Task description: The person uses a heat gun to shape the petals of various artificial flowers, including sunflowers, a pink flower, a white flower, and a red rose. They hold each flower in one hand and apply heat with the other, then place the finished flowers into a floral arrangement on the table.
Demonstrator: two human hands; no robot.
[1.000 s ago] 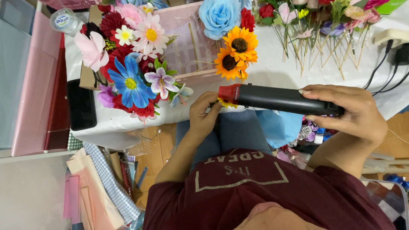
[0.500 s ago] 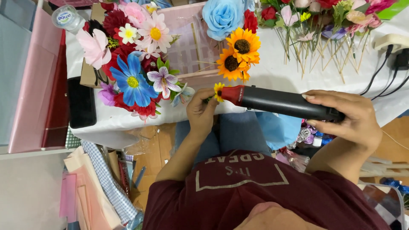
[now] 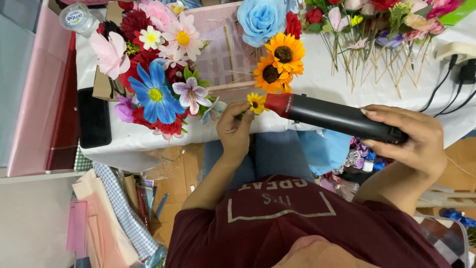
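Closest to you, your maroon shirt [image 3: 307,223] fills the bottom of the view, both forearms reaching up from it toward the table.

Your left hand [image 3: 235,129] sits at the near edge of the table [image 3: 327,74], fingers pinched on a small yellow flower [image 3: 256,102]. That flower is held just over the near edge, touching or almost touching the red tip of the black tool [image 3: 337,118].

Your right hand [image 3: 406,141] is clenched around the back end of that tool. It lies level along the near edge, red tip pointing left at the small flower.

Below the edge, between your arms: blue cloth [image 3: 317,149] and a cluster of small purple and blue ribbon pieces [image 3: 359,156].

Left of you, stacked sheets of pink and checked paper [image 3: 106,218] by the floor.

On the table, near left edge: a black flat object [image 3: 93,118]. Just beyond your left hand: a bunch of mixed flowers [image 3: 156,74], with a big blue one at its front.

Farther in, middle: two orange sunflowers [image 3: 277,62] beside a blue rose [image 3: 260,19], with a pink grid tray [image 3: 223,54] behind.

Far right edge: loose stemmed flowers [image 3: 377,30], stems pointing toward you. Far right corner: black cables [image 3: 441,89] at a white socket strip [image 3: 458,49].

Far left corner: a clear lidded cup [image 3: 77,17].
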